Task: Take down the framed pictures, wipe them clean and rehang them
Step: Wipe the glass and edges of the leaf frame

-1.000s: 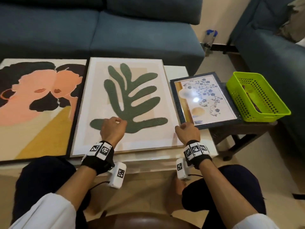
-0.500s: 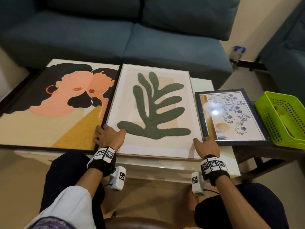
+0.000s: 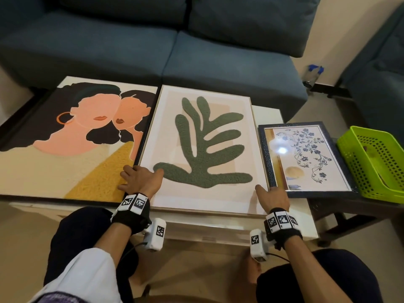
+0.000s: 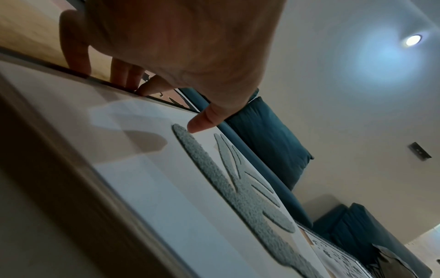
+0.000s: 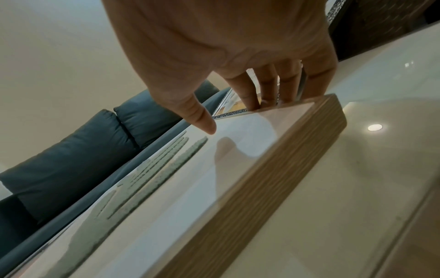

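The leaf picture (image 3: 203,149), a green tufted leaf in a light wooden frame, lies flat in the middle of the white table (image 3: 269,114). My left hand (image 3: 143,174) grips its left edge near the bottom corner. The thumb (image 4: 202,122) lies on the glass and the fingers (image 4: 123,75) reach down between the frames. My right hand (image 3: 271,191) grips the right edge near the bottom. Its thumb (image 5: 204,124) is on the glass and its fingers (image 5: 269,88) go down the frame's side. The faces picture (image 3: 72,138) lies to the left, the blue floral picture (image 3: 306,156) to the right.
A green plastic basket (image 3: 376,193) stands at the far right beside the floral picture, on a dark side table (image 3: 328,206). A blue sofa (image 3: 131,40) runs behind the table, with a second one at the right. My knees are under the table's near edge.
My left hand has slid from the glass over the leaf's base to the frame's left edge. The right hand has stayed at the right edge. The head view has swung left.
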Available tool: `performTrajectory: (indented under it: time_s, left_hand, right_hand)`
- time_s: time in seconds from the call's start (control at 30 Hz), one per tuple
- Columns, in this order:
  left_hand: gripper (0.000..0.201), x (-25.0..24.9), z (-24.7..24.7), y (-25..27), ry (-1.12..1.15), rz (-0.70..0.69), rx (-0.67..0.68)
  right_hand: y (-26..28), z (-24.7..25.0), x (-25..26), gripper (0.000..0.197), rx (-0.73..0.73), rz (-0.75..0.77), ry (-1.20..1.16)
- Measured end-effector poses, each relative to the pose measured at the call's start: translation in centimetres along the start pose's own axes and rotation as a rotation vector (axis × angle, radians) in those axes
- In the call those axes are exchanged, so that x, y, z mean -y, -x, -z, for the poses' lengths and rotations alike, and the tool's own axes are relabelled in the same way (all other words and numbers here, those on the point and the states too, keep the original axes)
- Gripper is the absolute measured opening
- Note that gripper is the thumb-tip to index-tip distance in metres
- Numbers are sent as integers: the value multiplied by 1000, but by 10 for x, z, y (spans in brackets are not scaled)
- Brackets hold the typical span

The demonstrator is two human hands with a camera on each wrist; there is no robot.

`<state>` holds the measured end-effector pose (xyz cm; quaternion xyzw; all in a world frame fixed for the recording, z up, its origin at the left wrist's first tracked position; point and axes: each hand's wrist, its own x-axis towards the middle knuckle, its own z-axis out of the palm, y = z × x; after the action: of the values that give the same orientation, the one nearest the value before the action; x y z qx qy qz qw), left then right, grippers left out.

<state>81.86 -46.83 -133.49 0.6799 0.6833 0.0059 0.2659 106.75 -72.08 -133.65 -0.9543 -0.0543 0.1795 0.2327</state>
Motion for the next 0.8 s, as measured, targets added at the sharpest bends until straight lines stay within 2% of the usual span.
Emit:
performTrajectory:
  time_s: [0.23, 0.37, 0.8]
  left_hand:
    - [84, -2, -2, 1, -53, 8, 3]
    - [84, -2, -2, 1, -44, 9, 9]
    - [75, 4, -2, 3, 0, -27, -11]
  right_hand:
    - [-7, 0, -2, 43, 5, -16, -46]
    - [-2, 4, 3, 37, 6, -13, -101]
    - [4, 5, 2, 27, -26, 16, -96]
